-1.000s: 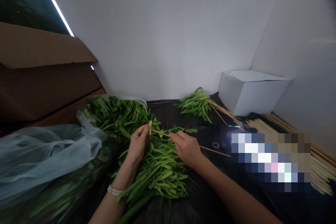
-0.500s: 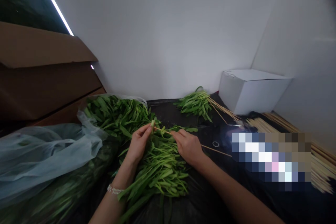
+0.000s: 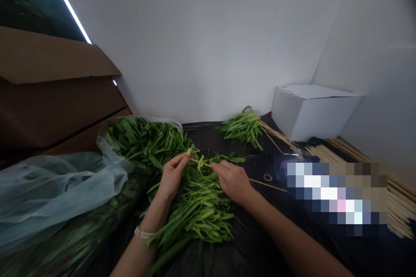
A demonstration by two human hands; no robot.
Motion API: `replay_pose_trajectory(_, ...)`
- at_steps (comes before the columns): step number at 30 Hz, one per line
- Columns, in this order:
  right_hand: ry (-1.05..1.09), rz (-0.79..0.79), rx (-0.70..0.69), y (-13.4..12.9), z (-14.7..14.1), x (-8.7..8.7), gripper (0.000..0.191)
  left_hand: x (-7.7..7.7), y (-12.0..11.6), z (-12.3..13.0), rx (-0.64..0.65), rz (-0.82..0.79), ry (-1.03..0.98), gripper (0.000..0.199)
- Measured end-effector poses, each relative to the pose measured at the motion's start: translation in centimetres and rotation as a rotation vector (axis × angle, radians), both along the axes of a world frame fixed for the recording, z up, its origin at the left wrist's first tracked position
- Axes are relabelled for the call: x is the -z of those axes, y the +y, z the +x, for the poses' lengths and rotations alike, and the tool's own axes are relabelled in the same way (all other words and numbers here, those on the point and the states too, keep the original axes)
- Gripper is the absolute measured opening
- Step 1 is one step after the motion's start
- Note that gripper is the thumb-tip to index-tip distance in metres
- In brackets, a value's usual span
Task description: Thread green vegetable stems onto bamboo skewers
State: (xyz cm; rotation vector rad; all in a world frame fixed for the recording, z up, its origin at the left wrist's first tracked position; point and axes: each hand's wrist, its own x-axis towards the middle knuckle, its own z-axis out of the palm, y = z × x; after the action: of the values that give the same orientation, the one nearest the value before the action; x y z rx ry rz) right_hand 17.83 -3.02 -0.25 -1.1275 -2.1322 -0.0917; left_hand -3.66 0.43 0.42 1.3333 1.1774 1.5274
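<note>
My left hand pinches a pale green stem between thumb and fingers, above a pile of leafy greens. Closed around a thin wooden skewer, my right hand is just to the right. The skewer's front part reaches from my right hand to the stem at my left fingertips, and its rear part sticks out behind the hand to the right. A bit of green sits on the skewer between both hands.
A bag of greens lies at the left beside clear plastic and a cardboard box. Skewered greens rest near the wall. At the right are a white box, loose skewers, a small ring and a pixelated patch.
Both hands keep nearly the same place and grip. The bit of green on the skewer has shifted very slightly left.
</note>
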Motion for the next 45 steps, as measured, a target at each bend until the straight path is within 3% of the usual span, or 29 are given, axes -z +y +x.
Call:
replay_pose_trajectory(10,-0.005,-0.013,0.028,0.0,-0.1,0.0,0.034,0.7,0.4,-0.2,0.013,-0.033,-0.093,0.043)
replay_pose_trajectory(25,0.019,-0.022,0.014,0.3,-0.3,0.9,0.032,0.1,0.0,0.0,0.010,0.014,0.103,0.036)
replay_pose_trajectory(35,-0.011,-0.005,0.015,0.2,-0.3,0.9,0.034,0.4,0.2,-0.2,0.009,-0.052,-0.012,0.034)
replay_pose_trajectory(45,-0.024,0.019,0.014,0.1,-0.5,1.2,0.033,0.1,0.1,0.2,0.156,-0.131,-0.195,0.032)
